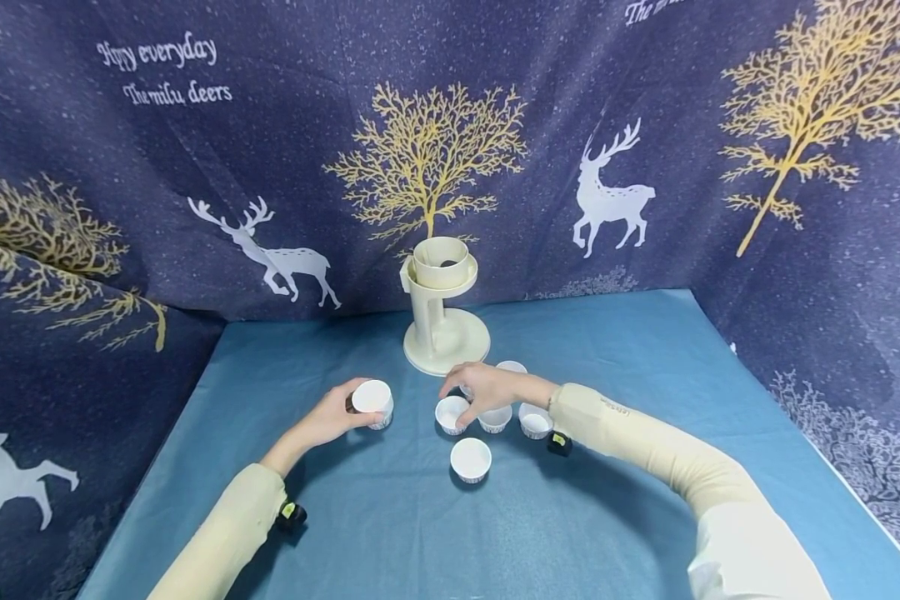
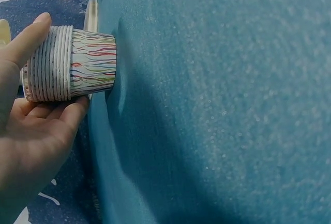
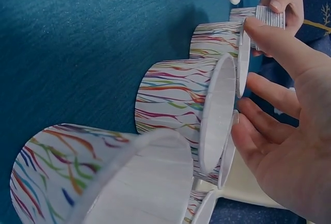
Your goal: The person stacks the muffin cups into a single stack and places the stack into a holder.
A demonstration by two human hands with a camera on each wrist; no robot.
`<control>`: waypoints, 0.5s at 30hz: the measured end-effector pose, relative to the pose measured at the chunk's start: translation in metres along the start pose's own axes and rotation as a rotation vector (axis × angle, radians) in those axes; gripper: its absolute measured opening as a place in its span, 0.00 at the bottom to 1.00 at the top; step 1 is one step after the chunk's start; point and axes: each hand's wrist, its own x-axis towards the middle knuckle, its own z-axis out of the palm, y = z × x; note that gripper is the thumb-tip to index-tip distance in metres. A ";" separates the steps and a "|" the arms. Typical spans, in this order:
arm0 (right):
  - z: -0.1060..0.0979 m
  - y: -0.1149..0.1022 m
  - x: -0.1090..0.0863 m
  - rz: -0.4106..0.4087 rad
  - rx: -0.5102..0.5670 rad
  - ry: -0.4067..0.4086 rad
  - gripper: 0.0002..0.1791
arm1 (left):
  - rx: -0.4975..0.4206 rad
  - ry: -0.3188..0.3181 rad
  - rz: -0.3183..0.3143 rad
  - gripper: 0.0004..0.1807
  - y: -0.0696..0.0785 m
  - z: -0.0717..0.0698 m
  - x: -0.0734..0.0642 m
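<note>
My left hand point(image 1: 339, 414) holds a nested stack of white paper baking cups point(image 2: 72, 63) just over the cloth, thumb on one side and fingers on the other. Wavy coloured stripes show on the outermost cup. My right hand point(image 1: 487, 388) reaches over a single baking cup point(image 1: 451, 415), its thumb right at the rim and its loosely bent fingers spread near the far side. Around it stand more single cups, upright: one in front point(image 1: 471, 460), one beside it point(image 1: 495, 419), one near my right wrist point(image 1: 535, 422). The right hand partly hides others behind it.
A cream-coloured stand point(image 1: 446, 342) with a round base and a ring-shaped top holder is at the back of the table. Blue cloth point(image 1: 390, 533) covers the table. A dark patterned curtain point(image 1: 285, 150) with deer and trees hangs behind and at the sides.
</note>
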 end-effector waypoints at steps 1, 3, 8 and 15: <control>0.000 0.000 0.000 0.004 0.002 -0.005 0.30 | 0.002 0.003 -0.003 0.36 0.000 0.000 0.000; 0.000 -0.001 -0.001 0.013 0.006 -0.013 0.30 | 0.002 0.004 -0.006 0.36 0.000 0.000 0.000; 0.000 -0.002 -0.001 0.030 -0.018 -0.034 0.32 | -0.014 -0.001 -0.004 0.36 -0.001 0.000 0.001; 0.000 -0.003 -0.002 0.046 -0.062 -0.056 0.35 | -0.061 -0.008 0.002 0.37 0.000 0.000 0.000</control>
